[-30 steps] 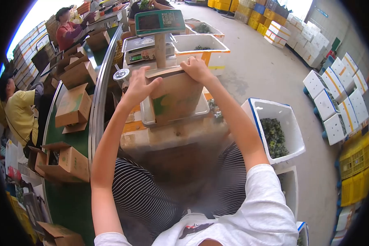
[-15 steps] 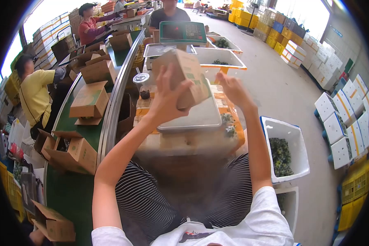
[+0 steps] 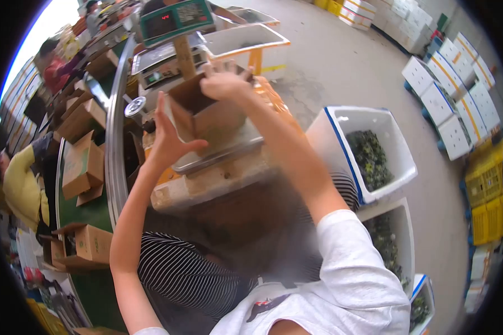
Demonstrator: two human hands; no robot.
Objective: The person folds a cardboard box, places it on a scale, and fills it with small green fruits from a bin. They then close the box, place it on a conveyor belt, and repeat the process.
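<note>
A brown cardboard box [image 3: 218, 124] stands over the metal tray [image 3: 191, 163], its open top facing up and its inside dark. My left hand [image 3: 170, 137] lies along the box's left side, fingers stretched upward and thumb spread across the near face. At the top right rim is my right hand [image 3: 226, 84], with its fingers spread over the opening and slightly blurred. Behind the box stands a scale with a green display [image 3: 176, 22] lit in red digits. A lidded plastic cup [image 3: 135, 107] is left of my left hand.
On the left, a green conveyor [image 3: 89, 209] carries several open cartons [image 3: 84, 167] behind a metal rail. White foam boxes [image 3: 330, 148] with dark green produce [image 3: 369, 159] stand at my right. A person in yellow [image 3: 25, 187] is beyond the conveyor.
The box, held up tilted in my left hand before, now stands lower with its opening up. My right hand has come across to its rim. The view has turned right.
</note>
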